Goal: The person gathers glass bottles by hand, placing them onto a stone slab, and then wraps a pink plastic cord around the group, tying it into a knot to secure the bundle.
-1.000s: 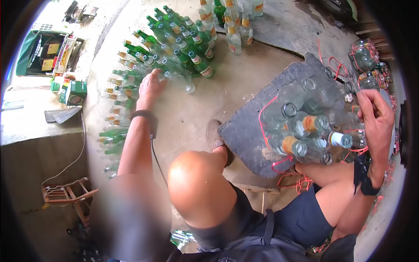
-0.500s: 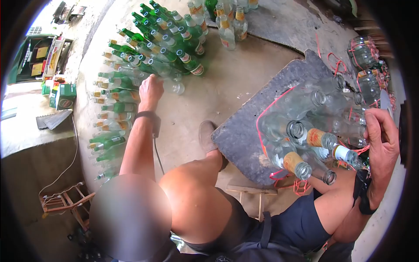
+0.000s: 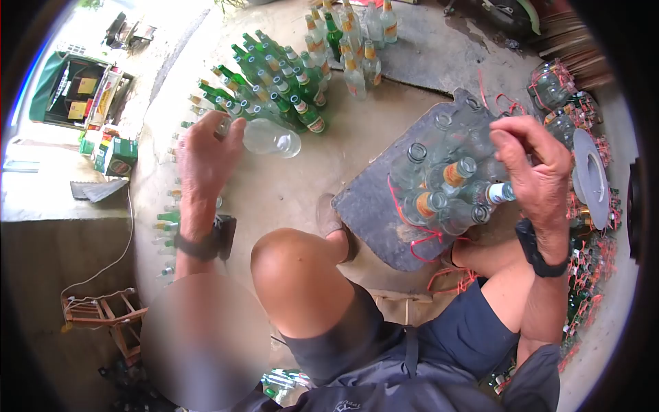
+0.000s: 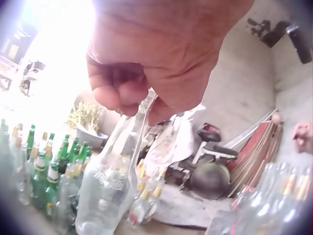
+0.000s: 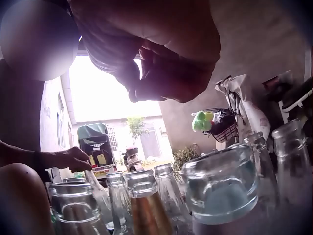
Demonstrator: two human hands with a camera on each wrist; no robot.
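In the head view my left hand (image 3: 206, 154) pinches a clear glass bottle (image 3: 272, 139) by its neck, the base tilted out to the right over the floor. The left wrist view shows the clear bottle (image 4: 105, 191) hanging below the curled fingers, with raised lettering on its glass. My right hand (image 3: 534, 165) hovers beside a cluster of clear bottles (image 3: 415, 165), fingers loosely curled, nothing visible in it. From the right wrist view, that hand (image 5: 156, 63) is above the bottle mouths. The clustered bottles stand on a dark grey board (image 3: 371, 199), with red string (image 3: 395, 196) around them.
Many green bottles (image 3: 302, 113) stand on the floor at the back left, with clear orange-labelled bottles (image 3: 353, 79) behind. More tied bottle bundles (image 3: 552, 86) line the right wall near a grey disc (image 3: 590, 178). A green carton (image 3: 121, 156) is at the left.
My left hand has come up and back from the floor bottles, bringing a clear bottle with it. My right hand has moved left, closer to the clear cluster.
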